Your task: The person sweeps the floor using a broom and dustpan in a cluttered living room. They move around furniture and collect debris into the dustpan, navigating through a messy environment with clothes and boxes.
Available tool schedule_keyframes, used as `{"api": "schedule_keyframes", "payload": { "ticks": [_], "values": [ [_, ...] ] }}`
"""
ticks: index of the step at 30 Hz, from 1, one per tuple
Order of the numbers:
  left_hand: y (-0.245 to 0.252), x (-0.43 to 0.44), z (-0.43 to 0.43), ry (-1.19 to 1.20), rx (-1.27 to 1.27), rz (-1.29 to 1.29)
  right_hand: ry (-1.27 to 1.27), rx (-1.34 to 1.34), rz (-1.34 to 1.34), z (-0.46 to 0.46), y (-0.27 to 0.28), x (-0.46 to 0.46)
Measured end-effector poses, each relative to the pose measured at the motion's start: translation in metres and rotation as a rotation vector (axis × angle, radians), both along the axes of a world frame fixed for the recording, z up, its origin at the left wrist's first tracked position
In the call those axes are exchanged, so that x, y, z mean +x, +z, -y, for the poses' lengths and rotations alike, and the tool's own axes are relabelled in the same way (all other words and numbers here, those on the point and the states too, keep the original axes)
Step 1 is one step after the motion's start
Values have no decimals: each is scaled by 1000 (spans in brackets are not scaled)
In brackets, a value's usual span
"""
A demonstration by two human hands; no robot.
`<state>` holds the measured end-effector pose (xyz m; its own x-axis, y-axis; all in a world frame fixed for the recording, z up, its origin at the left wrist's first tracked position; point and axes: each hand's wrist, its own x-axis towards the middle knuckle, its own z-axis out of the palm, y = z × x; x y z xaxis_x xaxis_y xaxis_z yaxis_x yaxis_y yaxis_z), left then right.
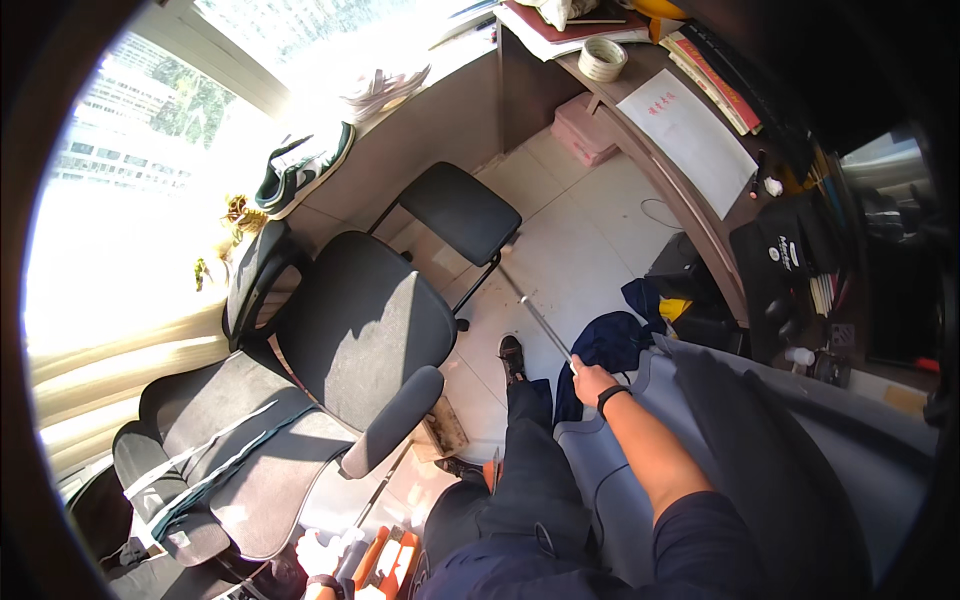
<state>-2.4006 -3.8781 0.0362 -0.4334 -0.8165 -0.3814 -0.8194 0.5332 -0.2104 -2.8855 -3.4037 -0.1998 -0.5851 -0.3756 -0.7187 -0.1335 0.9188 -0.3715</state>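
Note:
My right hand (592,384) grips the upper end of a thin metal pole (544,322). The pole slants away over the tiled floor, and its far end is hidden beneath the black padded footrest (459,214). At the lower left, my left hand (319,555) is washed out by sunlight and looks closed on the top of a second metal pole (382,486). That pole runs down to a dirty brown tray (447,429), which looks like a dustpan, beside the armrest. Some debris lies on the floor near the first pole.
A black office chair (367,315) fills the left, below a windowsill with a green and white sneaker (307,169). Right stands a desk with paper (686,142) and a tape roll (602,59). Dark blue cloth (607,341) and a grey chair (645,450) flank my right arm.

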Motion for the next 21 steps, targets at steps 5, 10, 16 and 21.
{"api": "schedule_keyframes", "payload": {
  "ticks": [5,10,16,21],
  "values": [
    [-13,39,52,-555,228,287,320,223,-21,-33,44,26],
    [-23,93,67,-166,323,93,410,419,-130,-86,59,85],
    [-16,113,56,371,679,-117,344,383,-175,-124,82,199],
    [-28,105,37,693,847,-121,39,385,-103,-116,139,244]
  ]
}}
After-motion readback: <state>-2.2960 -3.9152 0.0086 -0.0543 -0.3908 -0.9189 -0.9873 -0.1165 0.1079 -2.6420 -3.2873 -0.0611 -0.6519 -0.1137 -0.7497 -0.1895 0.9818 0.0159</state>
